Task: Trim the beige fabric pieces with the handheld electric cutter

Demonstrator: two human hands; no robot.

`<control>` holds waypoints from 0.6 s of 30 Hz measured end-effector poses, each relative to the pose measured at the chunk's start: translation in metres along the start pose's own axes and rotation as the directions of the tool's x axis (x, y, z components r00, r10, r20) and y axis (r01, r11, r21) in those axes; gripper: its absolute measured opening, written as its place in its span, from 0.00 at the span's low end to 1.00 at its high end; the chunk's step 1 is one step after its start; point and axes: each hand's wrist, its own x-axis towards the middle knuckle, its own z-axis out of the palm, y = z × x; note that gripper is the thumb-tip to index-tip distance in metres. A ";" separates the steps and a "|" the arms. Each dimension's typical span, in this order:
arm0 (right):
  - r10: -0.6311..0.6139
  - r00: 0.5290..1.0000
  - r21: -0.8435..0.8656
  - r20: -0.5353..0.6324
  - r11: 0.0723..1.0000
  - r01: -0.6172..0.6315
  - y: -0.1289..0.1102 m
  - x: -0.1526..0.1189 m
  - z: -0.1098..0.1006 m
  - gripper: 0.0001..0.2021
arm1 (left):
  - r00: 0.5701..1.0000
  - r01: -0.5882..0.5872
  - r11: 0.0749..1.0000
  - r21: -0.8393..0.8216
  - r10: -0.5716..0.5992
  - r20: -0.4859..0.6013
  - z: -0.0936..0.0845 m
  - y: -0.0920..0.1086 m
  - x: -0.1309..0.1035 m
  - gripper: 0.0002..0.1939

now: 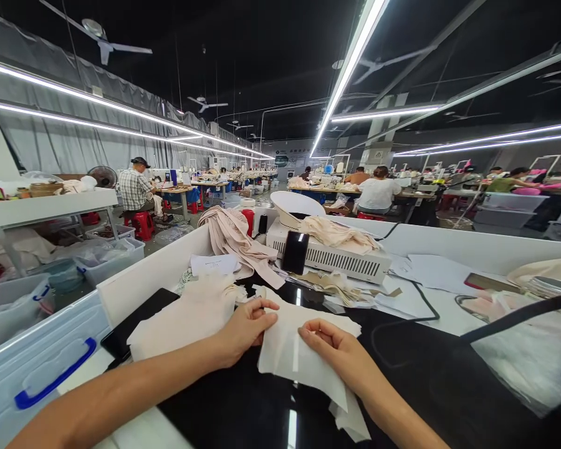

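My left hand pinches the upper left edge of a cream fabric piece that lies on a glossy black work surface. My right hand rests on the same piece a little lower and to the right, fingers curled on the cloth. More cream pieces stick out beneath it toward me. A stack of similar cream pieces lies just left of my left hand.
Behind the hands stands a white machine with cloth on top and a black cable. Beige fabric hangs over the white table wall. A blue-handled bin sits at left. People sit at sewing tables far back.
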 end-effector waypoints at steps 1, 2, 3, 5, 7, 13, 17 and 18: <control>-0.017 0.999 -0.038 -0.030 0.999 0.016 0.002 0.006 -0.005 0.34 | 0.999 -0.028 0.998 0.062 0.030 -0.024 -0.001 0.004 0.008 0.26; -0.035 0.997 -0.073 -0.063 0.997 0.031 0.005 0.012 -0.010 0.32 | 0.997 -0.053 0.991 0.125 0.059 -0.046 -0.002 0.008 0.016 0.23; -0.052 0.994 -0.106 -0.097 0.993 0.041 0.007 0.018 -0.015 0.31 | 0.994 -0.075 0.980 0.186 0.089 -0.068 -0.002 0.012 0.025 0.21; -0.076 0.984 -0.168 -0.161 0.985 0.048 0.013 0.030 -0.027 0.30 | 0.984 -0.108 0.946 0.306 0.146 -0.104 -0.003 0.018 0.043 0.16; -0.091 0.970 -0.215 -0.224 0.976 0.042 0.019 0.043 -0.038 0.31 | 0.974 -0.120 0.900 0.420 0.189 -0.127 -0.002 0.022 0.059 0.10; -0.151 0.922 -0.312 -0.357 0.949 0.035 0.033 0.071 -0.068 0.29 | 0.960 -0.124 0.722 0.681 0.261 -0.103 -0.001 0.023 0.084 0.12; -0.187 0.918 -0.363 -0.351 0.930 0.050 0.041 0.082 -0.076 0.25 | 0.965 -0.111 0.624 0.774 0.255 -0.068 -0.005 0.018 0.089 0.15; -0.191 0.920 -0.376 -0.341 0.925 0.053 0.044 0.083 -0.076 0.24 | 0.967 -0.105 0.603 0.791 0.249 -0.061 -0.006 0.016 0.090 0.16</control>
